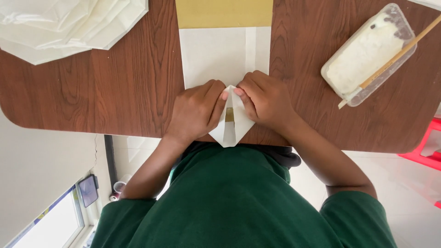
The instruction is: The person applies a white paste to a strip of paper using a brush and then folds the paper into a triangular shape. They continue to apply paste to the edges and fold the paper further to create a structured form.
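Note:
A long white paper sheet (216, 55) lies across the brown wooden table (115, 87), with a tan band (223, 13) at its far end. Its near end is folded into a point (229, 135) that hangs over the table's edge. My left hand (196, 110) presses down the left flap of that fold, fingertips at the centre seam. My right hand (265, 102) holds the right flap, thumb and fingers pinching at the seam. The two hands' fingertips almost touch. A small tan gap shows between the flaps.
A clear plastic tub of white paste (367, 53) sits at the right, with a wooden stick (398, 54) resting across it. A pile of white folded paper (69, 25) lies at the far left. A red object (427, 144) stands beyond the table's right edge.

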